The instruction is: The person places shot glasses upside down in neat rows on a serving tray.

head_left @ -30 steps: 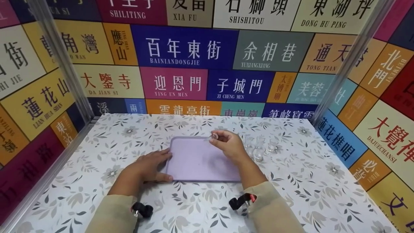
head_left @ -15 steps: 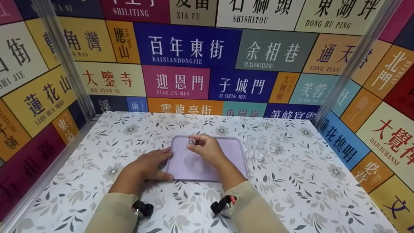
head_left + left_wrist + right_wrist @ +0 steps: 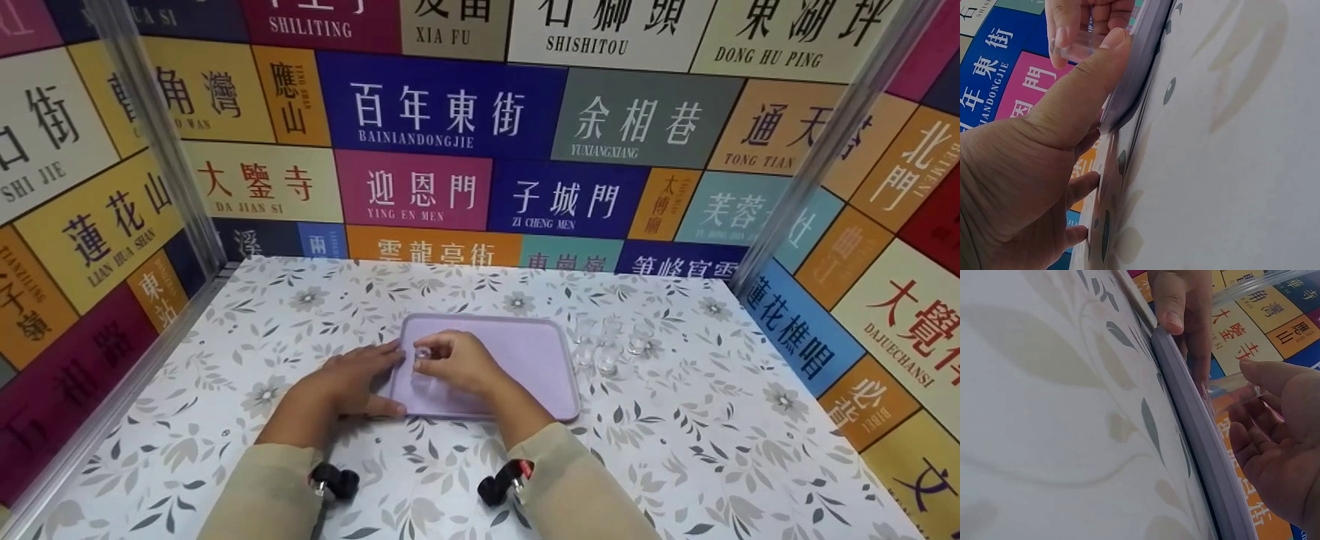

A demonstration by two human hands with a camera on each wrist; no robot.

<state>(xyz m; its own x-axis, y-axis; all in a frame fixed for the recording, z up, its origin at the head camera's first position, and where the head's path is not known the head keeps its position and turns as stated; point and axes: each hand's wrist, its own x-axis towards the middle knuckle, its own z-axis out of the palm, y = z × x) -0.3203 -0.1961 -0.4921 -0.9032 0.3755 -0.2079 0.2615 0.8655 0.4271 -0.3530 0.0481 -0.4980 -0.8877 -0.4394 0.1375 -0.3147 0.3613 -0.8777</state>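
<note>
My right hand point(image 3: 463, 364) pinches a small clear cup point(image 3: 421, 377) between thumb and fingers, over the left part of a lilac tray point(image 3: 521, 356). In the right wrist view the cup point(image 3: 1229, 391) stands straight out from the tray, its far end at or very near the tray's surface; I cannot tell whether it touches. My left hand point(image 3: 349, 384) rests at the tray's left edge with fingers spread. Its thumb point(image 3: 1086, 84) lies against the rim, and the other fingertips reach the table in the left wrist view.
Several more clear cups point(image 3: 606, 360) stand in a cluster just right of the tray. A floral-patterned cloth point(image 3: 720, 427) covers the table. Walls of coloured sign panels point(image 3: 442, 105) enclose the back and both sides.
My right hand has carried the cup leftward across the tray from its right side, then lowered it toward the tray's left part. The left hand has stayed at the tray's edge.
</note>
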